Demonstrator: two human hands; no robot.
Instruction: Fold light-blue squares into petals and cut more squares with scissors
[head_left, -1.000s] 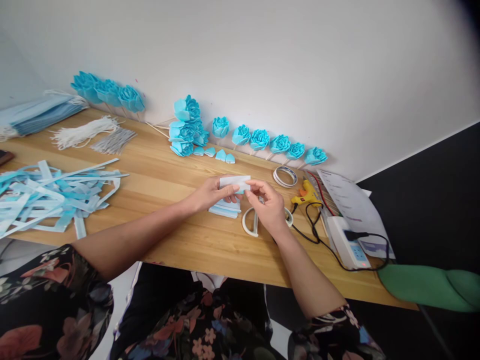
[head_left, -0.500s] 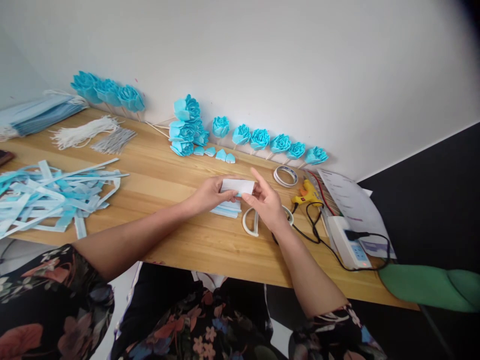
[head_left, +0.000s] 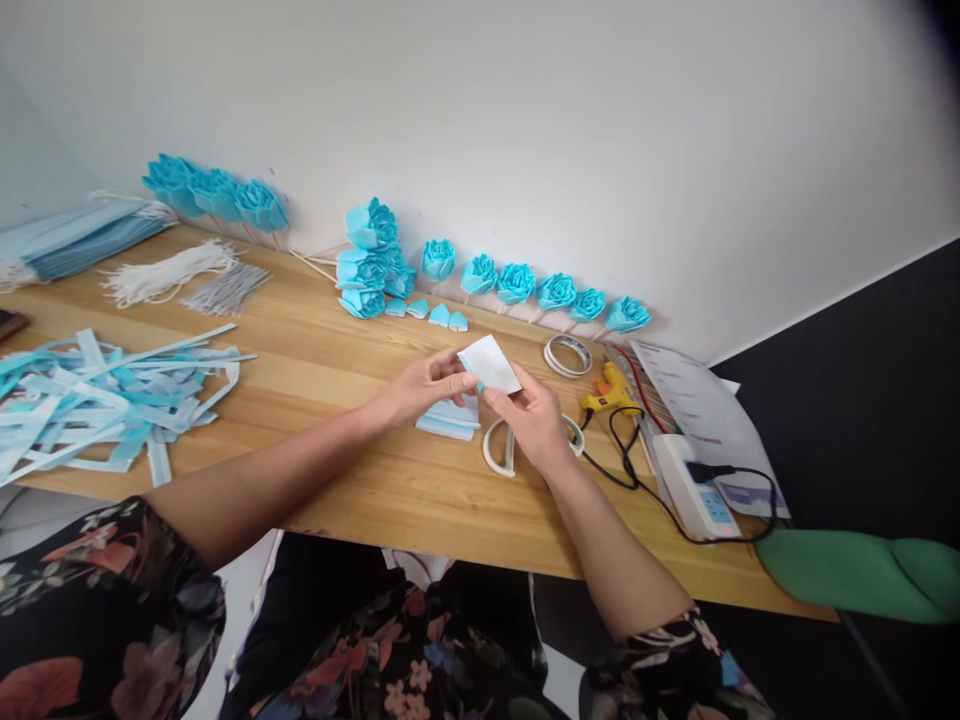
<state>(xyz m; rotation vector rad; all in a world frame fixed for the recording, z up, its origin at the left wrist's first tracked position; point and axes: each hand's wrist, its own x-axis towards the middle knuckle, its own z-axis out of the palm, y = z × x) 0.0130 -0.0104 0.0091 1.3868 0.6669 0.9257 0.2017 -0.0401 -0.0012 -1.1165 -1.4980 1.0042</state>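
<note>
A small folded piece of mask fabric [head_left: 491, 365], white with a light blue edge, is held up above the table between both hands. My left hand [head_left: 431, 388] pinches its left corner between thumb and fingers. On the other side my right hand [head_left: 536, 415] grips its lower right part, the thumb at the lower edge. Below lies a stack of pale blue and white fabric pieces [head_left: 448, 420], partly covered by my left hand. White-handled scissors [head_left: 497, 448] rest under my right hand, which hides much of them.
Blue fabric roses [head_left: 516, 283] on sticks line the wall, with cut petals [head_left: 439, 315] before them. To the right are a tape roll [head_left: 568, 355], a yellow glue gun [head_left: 609, 388], and a power strip [head_left: 697, 490] with cords. Fabric strips [head_left: 112, 400] lie heaped at left.
The fabric piece has been turned from lying level to tilted, with a corner pointing up. My right index finger, raised before, has come down behind the piece.
</note>
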